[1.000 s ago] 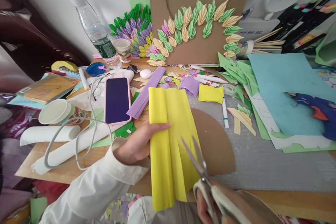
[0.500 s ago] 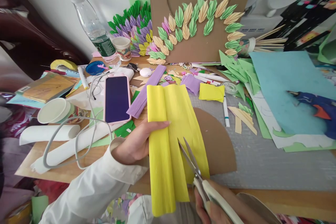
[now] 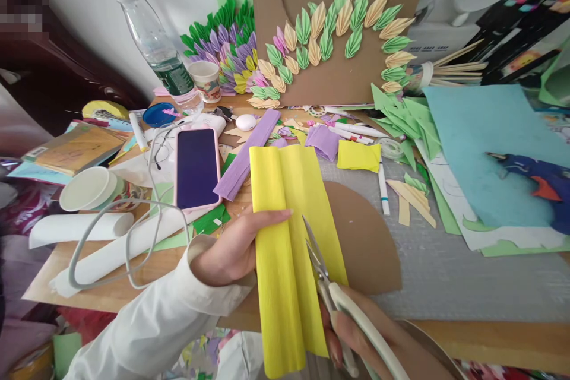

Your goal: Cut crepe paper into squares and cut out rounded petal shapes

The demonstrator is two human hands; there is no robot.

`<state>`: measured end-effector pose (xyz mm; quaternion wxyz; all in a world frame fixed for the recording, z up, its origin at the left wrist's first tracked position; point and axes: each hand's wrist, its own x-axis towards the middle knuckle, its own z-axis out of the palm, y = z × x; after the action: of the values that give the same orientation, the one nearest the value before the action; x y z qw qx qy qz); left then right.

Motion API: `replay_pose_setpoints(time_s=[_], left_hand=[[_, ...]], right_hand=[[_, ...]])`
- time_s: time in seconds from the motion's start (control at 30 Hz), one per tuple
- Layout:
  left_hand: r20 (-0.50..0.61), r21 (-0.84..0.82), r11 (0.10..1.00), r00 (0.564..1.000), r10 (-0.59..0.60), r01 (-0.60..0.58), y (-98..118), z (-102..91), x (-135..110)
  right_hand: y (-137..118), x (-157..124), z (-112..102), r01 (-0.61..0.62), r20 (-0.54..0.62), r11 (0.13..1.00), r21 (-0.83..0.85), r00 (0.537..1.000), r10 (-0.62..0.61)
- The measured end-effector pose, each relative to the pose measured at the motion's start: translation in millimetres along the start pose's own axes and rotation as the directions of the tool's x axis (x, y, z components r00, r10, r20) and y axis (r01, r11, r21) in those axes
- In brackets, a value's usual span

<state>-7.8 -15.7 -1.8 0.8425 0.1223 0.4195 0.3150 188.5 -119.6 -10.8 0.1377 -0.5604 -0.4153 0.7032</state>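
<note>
A folded sheet of yellow crepe paper (image 3: 278, 285) is gripped at its left edge by my left hand (image 3: 236, 243), thumb on top and fingers behind. A cut runs up the paper from its lower edge, parting a right-hand strip from the folded left portion. My right hand (image 3: 356, 326) is closed round the white handles of a pair of scissors (image 3: 321, 267). The blades stand apart, pointing up and left at the upper end of the cut. Beneath the paper lies a brown cardboard semicircle (image 3: 367, 240) on the grey mat.
A phone (image 3: 196, 169), a purple paper strip (image 3: 249, 154) and a small yellow paper stack (image 3: 358, 156) lie around the work. Behind stands a cardboard panel (image 3: 329, 83) with pleated paper leaves. A glue gun (image 3: 534, 175) rests on blue paper at right; a bottle (image 3: 155, 47) stands back left.
The scissors have moved up and slightly left along the yellow paper, and the cut is longer. The paper has tilted and dropped slightly in my left hand.
</note>
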Motion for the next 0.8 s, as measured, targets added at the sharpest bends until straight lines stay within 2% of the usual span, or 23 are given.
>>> replay_pose_setpoints(time_s=[0.1,0.27,0.47,0.6,0.73,0.8], left_hand=[[0.013,-0.012,1.0,1.0,0.002,-0.002,-1,0.1,0],[-0.001,-0.017,1.0,1.0,0.006,-0.006,-1,-0.3,0],[0.033,-0.043,0.999,0.999,-0.005,0.006,0,0.7,-2],[0.047,-0.055,0.998,0.999,0.002,0.001,-1,0.0,-1],[0.05,-0.064,0.998,0.999,0.017,-0.014,-1,-1.1,-1],[0.048,-0.067,0.998,0.999,0.026,-0.023,-2,-0.8,-1]], right_hand=[[-11,0,5,-0.04,-0.056,0.998,-0.04,0.998,0.038],[-20,3,11,-0.077,-0.13,0.996,0.048,0.988,0.083],[-27,3,19,-0.101,-0.216,0.98,0.17,0.967,0.137],[-26,4,23,-0.116,-0.201,0.961,0.252,0.965,0.169],[-16,9,23,-0.099,-0.104,0.938,0.331,0.985,0.141],[-15,10,21,-0.077,-0.093,0.939,0.335,0.989,0.114]])
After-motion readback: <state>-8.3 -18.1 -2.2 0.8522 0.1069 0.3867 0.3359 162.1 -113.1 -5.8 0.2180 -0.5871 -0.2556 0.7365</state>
